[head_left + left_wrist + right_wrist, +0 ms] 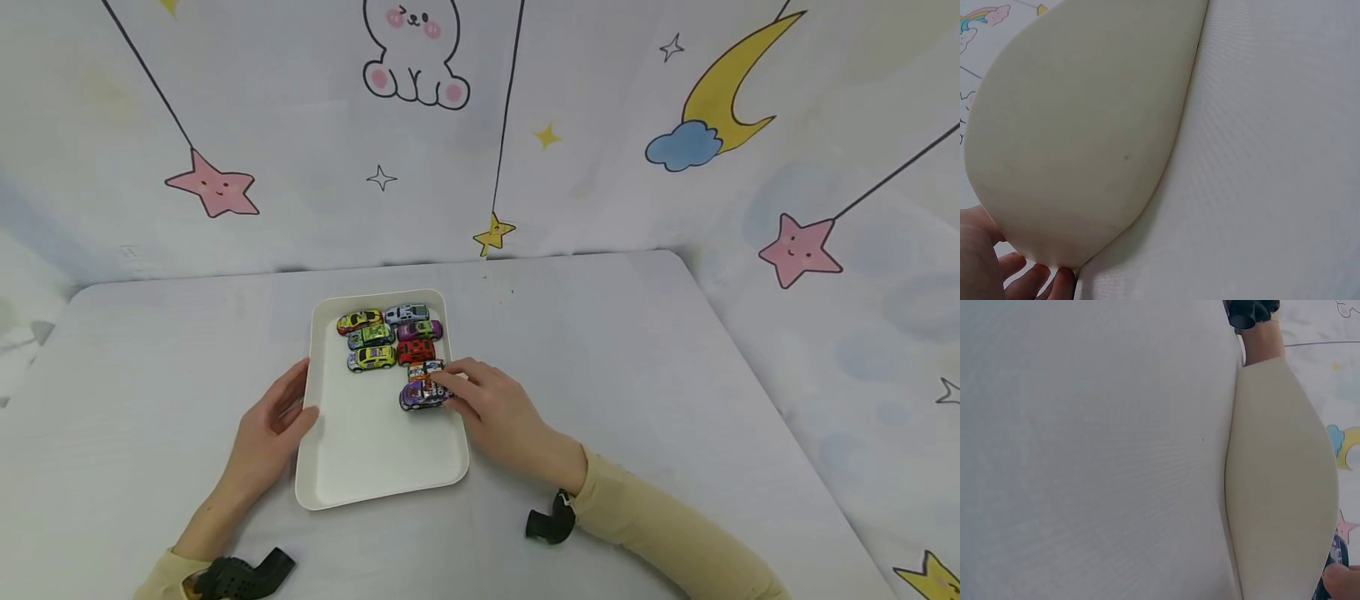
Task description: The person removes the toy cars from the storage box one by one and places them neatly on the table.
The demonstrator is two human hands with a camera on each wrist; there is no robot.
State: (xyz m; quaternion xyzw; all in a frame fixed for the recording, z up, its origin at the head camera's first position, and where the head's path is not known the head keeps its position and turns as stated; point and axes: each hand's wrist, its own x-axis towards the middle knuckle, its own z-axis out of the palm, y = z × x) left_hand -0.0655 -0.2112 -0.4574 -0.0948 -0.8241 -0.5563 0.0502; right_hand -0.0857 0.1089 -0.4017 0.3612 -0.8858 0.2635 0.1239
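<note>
A white tray (360, 467) lies on the table with several small toy cars grouped in its upper part. My left hand (266, 429) holds the tray by its left edge, thumb at the rim and fingers along the outer wall. In the left wrist view, those fingers (1035, 278) meet the tray's side. Over the tray's right side, my right hand (498, 412) pinches a purple toy car (420, 396) between thumb and fingers. Just beyond it is an orange and white toy car (424, 367), partly covered by the fingers. The right wrist view shows only the thumb (1342, 582) against a dark car.
Nearby in the tray are a red toy car (416, 352), a yellow one (372, 358), a green one (371, 336) and a magenta one (420, 330). A red-yellow car (359, 321) and a pale blue car (407, 313) form the far row. A printed backdrop rises behind the table (600, 358).
</note>
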